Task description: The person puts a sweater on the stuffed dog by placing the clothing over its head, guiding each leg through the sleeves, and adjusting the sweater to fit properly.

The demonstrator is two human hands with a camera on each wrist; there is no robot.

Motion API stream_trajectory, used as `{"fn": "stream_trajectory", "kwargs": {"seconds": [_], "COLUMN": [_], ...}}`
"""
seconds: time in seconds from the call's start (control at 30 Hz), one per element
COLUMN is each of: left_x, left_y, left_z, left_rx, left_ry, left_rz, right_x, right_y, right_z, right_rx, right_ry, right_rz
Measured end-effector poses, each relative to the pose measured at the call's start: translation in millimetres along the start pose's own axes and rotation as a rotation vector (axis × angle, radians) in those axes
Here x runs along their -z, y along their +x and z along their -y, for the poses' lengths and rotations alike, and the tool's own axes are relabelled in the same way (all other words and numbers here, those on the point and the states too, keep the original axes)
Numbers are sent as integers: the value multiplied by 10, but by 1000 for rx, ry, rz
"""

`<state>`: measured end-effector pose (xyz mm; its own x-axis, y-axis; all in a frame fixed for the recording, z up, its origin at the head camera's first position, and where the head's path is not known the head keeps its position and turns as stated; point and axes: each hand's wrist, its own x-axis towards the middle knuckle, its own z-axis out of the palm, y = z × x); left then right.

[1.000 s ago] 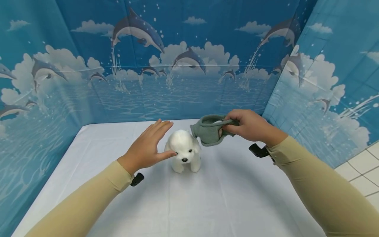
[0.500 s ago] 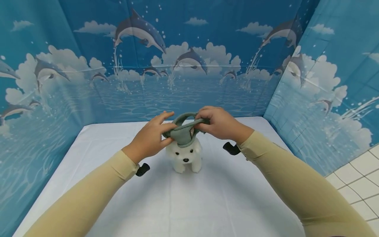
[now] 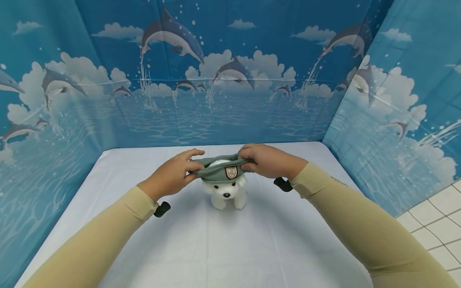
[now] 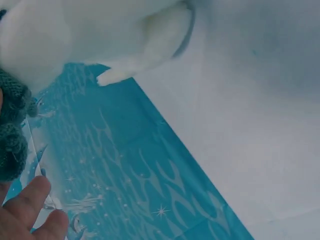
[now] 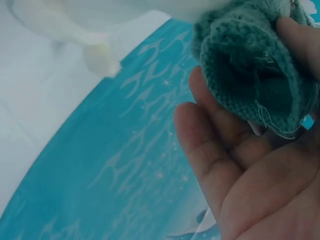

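Note:
A white plush dog [image 3: 227, 190] stands on the table, facing me. Around the top of its head, just above the eyes, sits a small grey-green knitted sweater [image 3: 216, 173] with a shield-shaped badge on its front. My left hand [image 3: 173, 173] pinches the sweater's left side between thumb and fingers. On the other side, my right hand [image 3: 268, 161] grips it at the right edge. In the right wrist view an open knitted sleeve [image 5: 255, 75] lies between thumb and fingers. The left wrist view catches only some fingertips [image 4: 32, 202] and a bit of knit [image 4: 12, 150].
A white cloth covers the table [image 3: 216, 248]. Blue dolphin-print curtains [image 3: 230, 116] rise along the back and both sides. Pale floor tiles [image 3: 435, 224] show at the far right. A small dark camera [image 3: 162, 209] is strapped at each wrist.
The right hand has brought the sweater leftward over the dog and down onto its head. The left hand, earlier spread beside the dog, has taken hold of the sweater's other side.

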<state>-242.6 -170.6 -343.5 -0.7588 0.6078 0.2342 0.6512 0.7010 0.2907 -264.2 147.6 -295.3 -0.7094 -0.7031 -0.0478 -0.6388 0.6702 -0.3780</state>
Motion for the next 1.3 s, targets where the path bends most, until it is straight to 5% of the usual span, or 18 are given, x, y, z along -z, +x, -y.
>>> {"fn": "stream_trajectory", "kwargs": {"seconds": [0.3, 0.63, 0.87, 1.03, 1.17, 1.3], "left_x": [-205, -508, -634, -680, -645, -607], "left_y": [-78, -98, -84, -86, -87, -42], "left_z": [62, 3, -25, -31, -73, -179], "left_rx": [132, 165, 155, 185, 224, 331], "left_ry": [-226, -584, -592, -685, -840, -967], "left_rz": [93, 1, -127, -97, -26, -30], "right_x": [-146, -400, -548, -598, -638, -672], "right_y": [-16, -50, -96, -144, -179, -181], "right_z": [-88, -76, -57, -112, -104, -27], "right_rx": [23, 17, 31, 27, -33, -169], "right_ry": [70, 214, 162, 254, 368, 422], "right_rz": [37, -99, -173, -142, -224, -317]}}
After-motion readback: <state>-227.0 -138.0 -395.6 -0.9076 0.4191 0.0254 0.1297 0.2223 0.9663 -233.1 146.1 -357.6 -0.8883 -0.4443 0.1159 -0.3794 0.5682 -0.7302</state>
